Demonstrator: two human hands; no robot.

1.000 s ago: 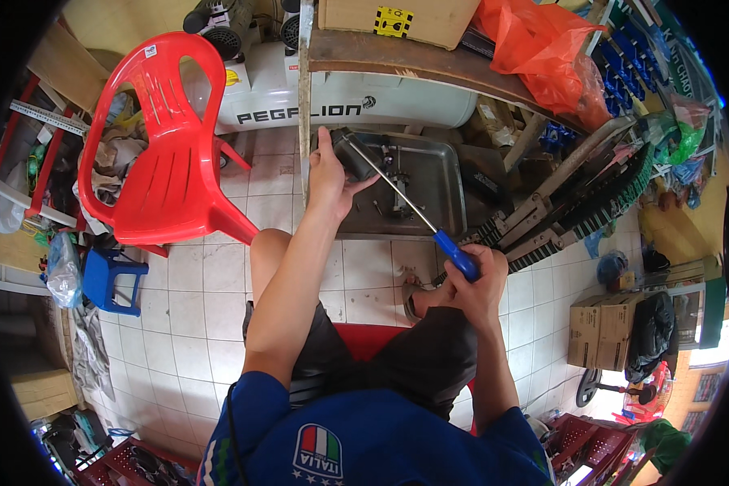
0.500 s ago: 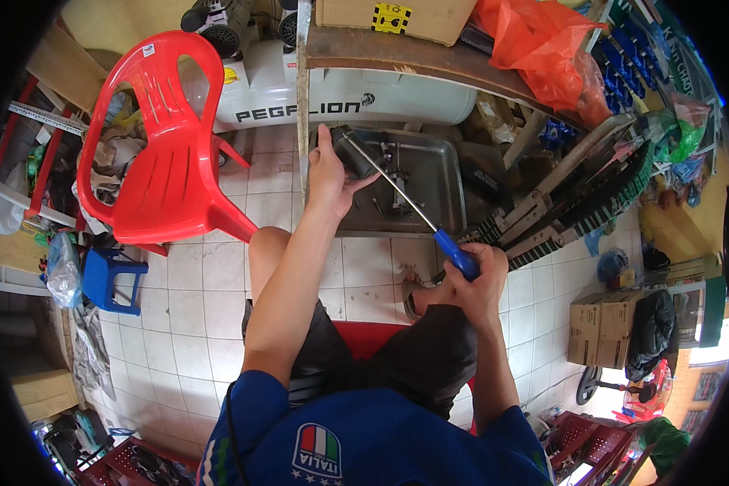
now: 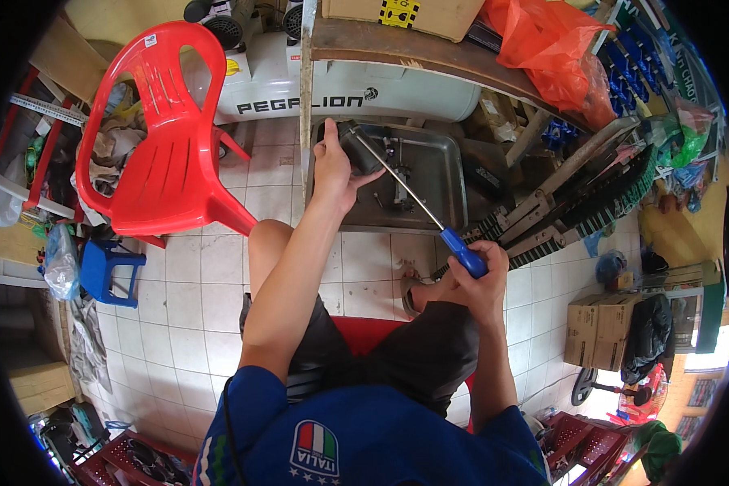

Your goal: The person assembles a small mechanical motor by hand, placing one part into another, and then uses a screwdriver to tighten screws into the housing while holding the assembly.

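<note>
My right hand (image 3: 483, 279) is closed round the blue handle of a long screwdriver (image 3: 408, 192). Its metal shaft runs up and left, and the tip meets the upper end of a dark, block-shaped metal part (image 3: 360, 154). That part is gripped in my left hand (image 3: 332, 168), thumb along its left side and fingers around its underside. I cannot tell exactly what the tip touches. Both hands are above the near left of a grey metal tray (image 3: 454, 174). Inside the tray lie small metal pieces (image 3: 401, 188), partly hidden behind the screwdriver.
A wooden-topped shelf (image 3: 381, 47) overhangs the tray, with a white tank (image 3: 429, 93) behind it. Left stands a red plastic chair (image 3: 158, 182) beside a blue stool (image 3: 109, 271). Dark slotted metal rails (image 3: 551, 219) lean at the right. Cardboard boxes (image 3: 601, 332) stand farther right.
The screwdriver's handle and my right hand have shifted slightly right and down. My left hand still grips the dark part, which has moved a little to the right.
</note>
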